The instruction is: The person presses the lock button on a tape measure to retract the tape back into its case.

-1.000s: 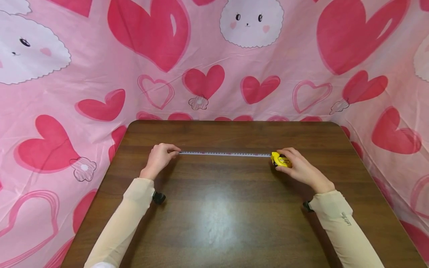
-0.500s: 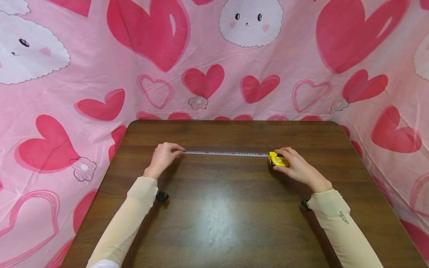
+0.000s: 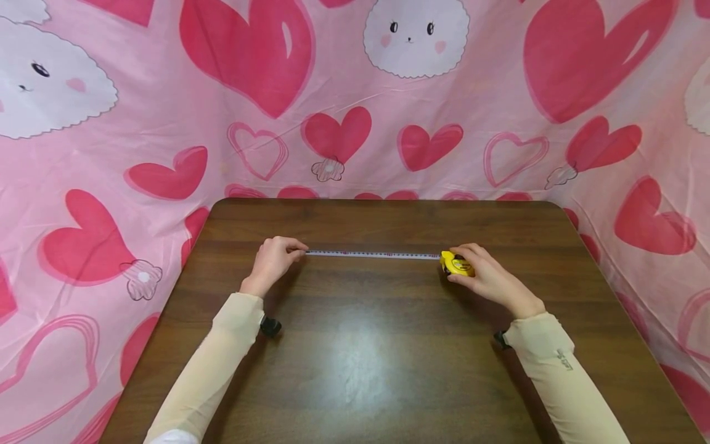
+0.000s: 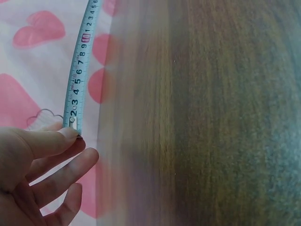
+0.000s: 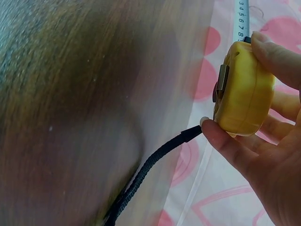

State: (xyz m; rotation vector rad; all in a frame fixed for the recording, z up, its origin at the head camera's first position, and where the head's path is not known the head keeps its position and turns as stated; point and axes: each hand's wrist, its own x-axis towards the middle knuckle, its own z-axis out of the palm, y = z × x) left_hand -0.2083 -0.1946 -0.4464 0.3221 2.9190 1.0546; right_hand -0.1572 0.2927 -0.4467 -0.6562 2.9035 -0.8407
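A yellow tape measure [image 3: 457, 264] is gripped in my right hand [image 3: 493, 282], its blade [image 3: 371, 254] drawn out straight to the left above the table. My left hand [image 3: 272, 262] pinches the metal hook [image 4: 73, 123] at the blade's free end between thumb and forefinger. In the left wrist view the other fingers stay loosely bent below, and the printed numbers climb away from the hook. The right wrist view shows the yellow case [image 5: 244, 89] held between thumb and fingers, with a metal clip [image 5: 223, 77] on its side and a black strap [image 5: 155, 157] hanging from it.
A brown wood-grain table [image 3: 355, 345] with rounded far corners lies under both hands. Pink cloth [image 3: 355, 92] printed with red hearts hangs behind and at both sides. Dark wrist cameras [image 3: 270, 327] sit under the cream sleeves [image 3: 205, 364].
Both hands have drawn slightly toward each other, the left to the right and the right to the left. The stretch of blade between them has become shorter.
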